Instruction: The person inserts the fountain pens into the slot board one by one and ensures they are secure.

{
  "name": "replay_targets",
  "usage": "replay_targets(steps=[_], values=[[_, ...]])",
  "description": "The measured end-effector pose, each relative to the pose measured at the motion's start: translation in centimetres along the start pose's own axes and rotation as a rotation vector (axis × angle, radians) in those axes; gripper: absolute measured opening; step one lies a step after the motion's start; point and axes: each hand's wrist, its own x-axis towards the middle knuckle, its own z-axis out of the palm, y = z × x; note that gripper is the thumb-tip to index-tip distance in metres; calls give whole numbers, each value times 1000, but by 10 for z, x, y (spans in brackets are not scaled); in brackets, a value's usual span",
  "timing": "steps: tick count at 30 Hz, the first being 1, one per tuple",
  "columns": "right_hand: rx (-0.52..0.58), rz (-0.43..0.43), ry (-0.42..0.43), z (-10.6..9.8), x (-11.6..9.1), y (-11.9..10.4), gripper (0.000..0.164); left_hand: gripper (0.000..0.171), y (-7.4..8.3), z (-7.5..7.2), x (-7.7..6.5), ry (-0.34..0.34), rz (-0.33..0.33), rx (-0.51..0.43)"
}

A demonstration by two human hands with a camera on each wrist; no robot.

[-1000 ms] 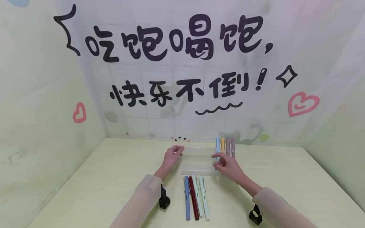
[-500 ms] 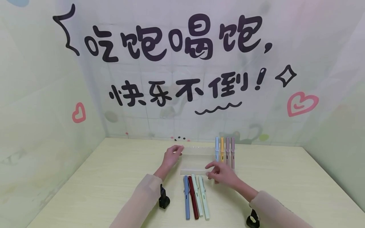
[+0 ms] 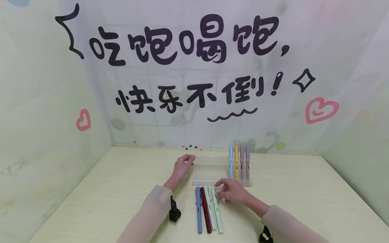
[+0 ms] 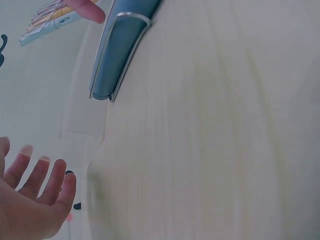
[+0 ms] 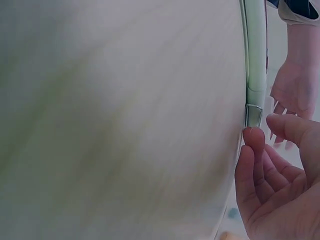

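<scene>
My left hand (image 3: 182,165) holds the left end of a clear pen rack (image 3: 209,183), some fingertips overlapping the plastic in the left wrist view. My right hand (image 3: 232,191) is at the cap end of the rightmost pale green pen (image 3: 217,216); in the right wrist view, thumb and index finger stand apart around the tip. Left of it lie another pale green pen (image 3: 210,209), a dark red pen (image 3: 205,211) and a blue pen (image 3: 199,209). The rack's right side bears a light blue pen (image 3: 231,162), a yellow pen (image 3: 236,163) and two purple pens (image 3: 242,165).
A pale wooden table (image 3: 130,175) carries everything, with a printed fabric wall (image 3: 170,135) close behind the rack and more fabric at both sides. Black wrist camera mounts (image 3: 174,211) hang at the sleeves.
My right hand has moved from the rack's light blue pen down and left to the cap of the rightmost pale green pen. My left hand stays at the rack.
</scene>
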Motion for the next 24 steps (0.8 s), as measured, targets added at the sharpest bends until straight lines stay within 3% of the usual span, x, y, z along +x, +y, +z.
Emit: replay_targets(steps=[9, 17, 24], values=[[-80, -6, -38, 5, 2, -3, 34, 34, -1, -1, 1, -7, 2, 0], [-126, -37, -48, 10, 3, -6, 27, 35, -1, -1, 0, -7, 7, 2], [-147, -63, -75, 9, 2, -8, 31, 34, -2, -1, 1, -11, 10, -8]])
